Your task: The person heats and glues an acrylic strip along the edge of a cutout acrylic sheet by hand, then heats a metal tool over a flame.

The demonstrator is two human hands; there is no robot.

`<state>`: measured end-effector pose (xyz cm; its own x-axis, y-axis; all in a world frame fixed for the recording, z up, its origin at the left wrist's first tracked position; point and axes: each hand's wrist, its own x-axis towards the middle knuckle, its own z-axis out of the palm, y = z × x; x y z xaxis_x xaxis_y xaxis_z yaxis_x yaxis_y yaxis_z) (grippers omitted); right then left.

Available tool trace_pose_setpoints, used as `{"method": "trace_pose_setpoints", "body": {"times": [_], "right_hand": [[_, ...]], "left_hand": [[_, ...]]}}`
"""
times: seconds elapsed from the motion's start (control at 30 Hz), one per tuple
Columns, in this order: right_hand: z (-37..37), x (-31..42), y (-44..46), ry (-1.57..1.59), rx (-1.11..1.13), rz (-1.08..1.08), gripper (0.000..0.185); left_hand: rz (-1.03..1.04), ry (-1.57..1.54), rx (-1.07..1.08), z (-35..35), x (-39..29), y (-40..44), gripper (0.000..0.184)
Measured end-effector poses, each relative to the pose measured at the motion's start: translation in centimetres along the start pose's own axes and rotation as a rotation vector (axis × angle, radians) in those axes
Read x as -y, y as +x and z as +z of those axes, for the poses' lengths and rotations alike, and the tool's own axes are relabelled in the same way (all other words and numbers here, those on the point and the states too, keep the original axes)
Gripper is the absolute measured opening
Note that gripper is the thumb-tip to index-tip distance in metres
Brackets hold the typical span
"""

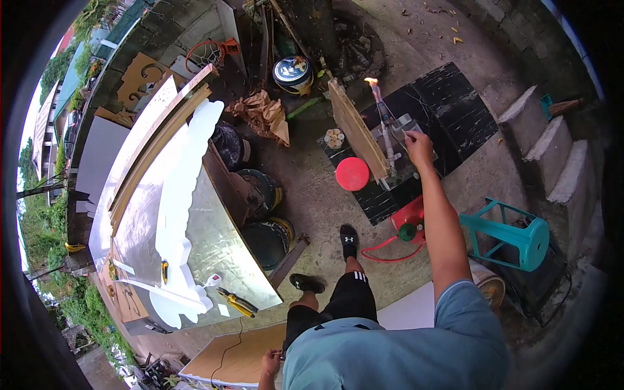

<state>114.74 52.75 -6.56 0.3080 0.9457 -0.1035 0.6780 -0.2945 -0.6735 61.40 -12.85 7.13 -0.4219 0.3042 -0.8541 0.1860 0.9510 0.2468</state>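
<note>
My right hand (419, 145) reaches out over the burner setup with its fingers pinched together. What they hold, if anything, is too small to make out. Just beyond the fingertips is a clear, boxy piece (405, 123). A gas torch (384, 116) with an orange flame at its far tip stands beside it, to the left of the hand. Along the torch's left side leans a wooden board (357, 130). Down by my hip hangs my left hand (271, 361), small in view, its fingers partly hidden.
A red gas tank (409, 221) with a red hose sits on the ground near a teal stool (513, 235). Red round lid (352, 173) lies by the board. At left, a metal-topped table (221, 250) bears white cut-out foam (174, 214) and pliers (238, 303). Concrete steps (549, 140) rise at right.
</note>
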Motion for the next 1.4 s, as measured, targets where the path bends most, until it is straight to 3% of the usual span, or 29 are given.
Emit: {"method": "trace_pose_setpoints", "body": {"times": [0.47, 0.63, 0.77, 1.1, 1.17, 1.4], "right_hand": [[0.4, -0.3, 0.0, -0.008, -0.007, 0.001, 0.025], [0.2, 0.1, -0.2, -0.014, 0.017, 0.042, 0.026], [0.9, -1.0, 0.1, -0.027, -0.019, -0.017, 0.026], [1.5, -2.1, 0.4, -0.008, -0.024, -0.034, 0.024], [1.6, -2.2, 0.3, -0.007, -0.086, -0.114, 0.023], [1.8, -2.6, 0.4, 0.031, -0.026, -0.048, 0.024]], "left_hand": [[0.07, 0.115, 0.01, 0.0, -1.0, -0.8, 0.016], [-0.017, 0.016, -0.009, 0.2, -0.6, -0.5, 0.016], [0.049, 0.058, -0.014, 0.1, -0.1, -0.4, 0.016], [-0.015, -0.027, 0.007, -0.1, 1.5, 0.5, 0.017], [-0.017, -0.017, 0.013, -0.1, 0.8, 0.2, 0.017], [0.007, 0.092, 0.021, -0.3, -1.4, -0.8, 0.017]]}}
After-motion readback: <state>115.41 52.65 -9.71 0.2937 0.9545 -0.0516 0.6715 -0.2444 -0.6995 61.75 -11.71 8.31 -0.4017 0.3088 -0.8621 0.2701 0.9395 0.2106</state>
